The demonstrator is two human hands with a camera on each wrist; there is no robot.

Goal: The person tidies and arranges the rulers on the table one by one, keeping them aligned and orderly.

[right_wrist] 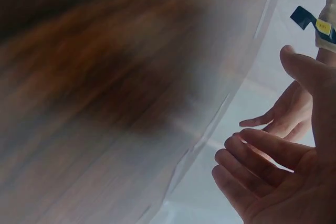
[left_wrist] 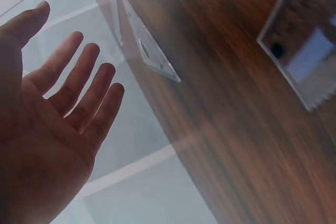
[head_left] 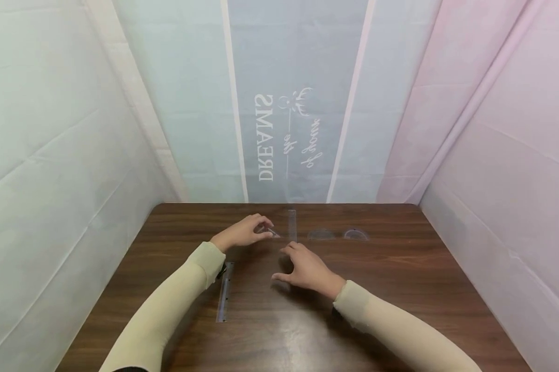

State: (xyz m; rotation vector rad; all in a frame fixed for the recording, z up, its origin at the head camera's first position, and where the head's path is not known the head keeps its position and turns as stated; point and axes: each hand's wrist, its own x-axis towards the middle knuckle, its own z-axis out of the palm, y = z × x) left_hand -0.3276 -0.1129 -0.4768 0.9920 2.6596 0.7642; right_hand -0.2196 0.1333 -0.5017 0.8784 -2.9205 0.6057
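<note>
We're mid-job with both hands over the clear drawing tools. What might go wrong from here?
The set square near the left hand is thin and lies flat, so it may be hard to lift off the table. The right hand has fingertips close to the far ruler and might nudge it askew. The left sleeve could brush the near ruler beside it.

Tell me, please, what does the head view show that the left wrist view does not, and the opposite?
Only the head view: the right hand, two half-round protractors and the white letters on the back wall.

Only the left wrist view: the palm of the left hand, and the wavy edge of a clear ruler.

Both: the left hand, the clear triangle, a clear ruler, the wooden table and the back wall.
</note>
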